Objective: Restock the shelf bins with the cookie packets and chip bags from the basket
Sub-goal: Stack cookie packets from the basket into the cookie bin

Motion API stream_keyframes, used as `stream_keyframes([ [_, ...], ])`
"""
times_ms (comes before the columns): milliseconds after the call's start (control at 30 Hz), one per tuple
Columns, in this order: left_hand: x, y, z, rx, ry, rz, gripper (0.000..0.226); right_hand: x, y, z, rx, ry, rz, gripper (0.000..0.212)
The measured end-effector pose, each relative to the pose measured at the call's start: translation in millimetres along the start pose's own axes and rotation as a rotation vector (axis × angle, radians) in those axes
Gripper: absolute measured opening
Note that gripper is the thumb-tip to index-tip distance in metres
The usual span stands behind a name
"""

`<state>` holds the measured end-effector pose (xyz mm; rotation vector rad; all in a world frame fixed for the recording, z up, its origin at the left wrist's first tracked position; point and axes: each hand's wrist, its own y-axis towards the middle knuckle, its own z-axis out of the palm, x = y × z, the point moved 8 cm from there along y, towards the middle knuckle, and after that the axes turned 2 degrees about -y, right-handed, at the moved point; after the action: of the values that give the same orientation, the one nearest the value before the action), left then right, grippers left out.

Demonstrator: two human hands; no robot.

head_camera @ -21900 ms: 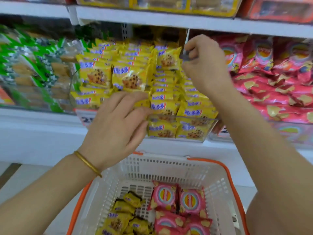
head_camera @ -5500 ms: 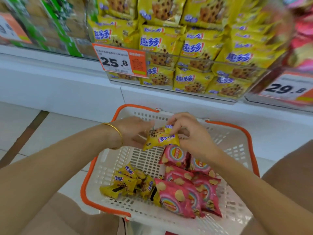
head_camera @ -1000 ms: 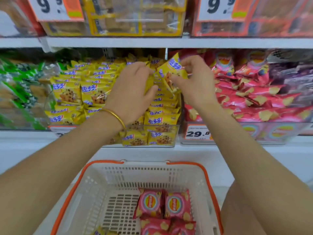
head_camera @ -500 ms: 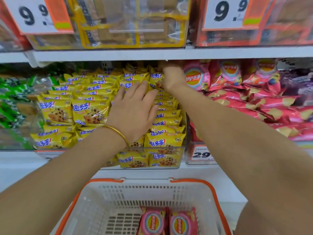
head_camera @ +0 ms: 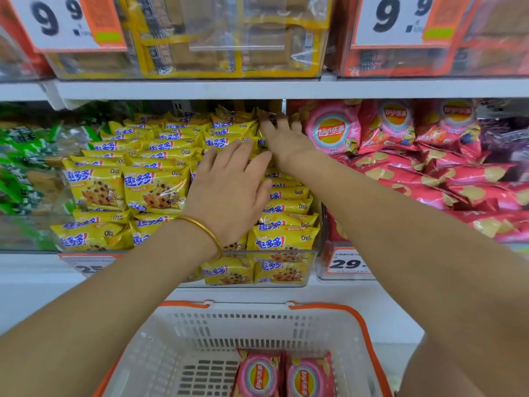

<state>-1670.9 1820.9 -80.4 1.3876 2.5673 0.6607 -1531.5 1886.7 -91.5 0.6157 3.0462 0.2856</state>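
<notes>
1. Right hand no longer pinches the yellow packet it carried a second ago. That packet now sits somewhere among the cookie packets at the back right corner of the cookie bin; can't single it out. Fingers went from curled to straight, released, tips on the rear packets.
2. Left hand unchanged: flat, fingers straight, pressing on the middle of the stack, grasping nothing.
3. Step in hand, as I judge it: tail end of one cookie placement, just settling the stack. The chip half of the job looks untouched.
4. Next move likely calls for both hands out of the bin and down to the basket below the shelf's front edge. Needs a look down first, since only the basket's far part is in view. Chip bags would go among the shelved chip bags, right of the cookie bin.
5. Counts:
 - chip bags in basket: 2 visible, side by side, cut by the frame's bottom edge
 - cookie packets in basket: 0 visible
 - cookie packets in bin: dozens, overlapped, not countable
 - 9.9 tags on the upper shelf: 2
</notes>
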Motion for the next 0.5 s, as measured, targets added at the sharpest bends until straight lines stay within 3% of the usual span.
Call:
stream_keyframes([
  [233, 1, -1, 0, 0.013, -0.041, -0.004, 0.064, 0, -8, -8, 0.023, 0.067, 0.0, 0.08],
  [367, 0, -18, -25, -0.072, -0.154, 0.052, 0.054, -4, -54, -49, -0.187, 0.118, -0.049, 0.058],
  [500, -10, -86, -55, -0.236, -0.252, 0.154, 0.04, 7, -167, -81, -0.435, 0.301, -0.229, 0.061],
])
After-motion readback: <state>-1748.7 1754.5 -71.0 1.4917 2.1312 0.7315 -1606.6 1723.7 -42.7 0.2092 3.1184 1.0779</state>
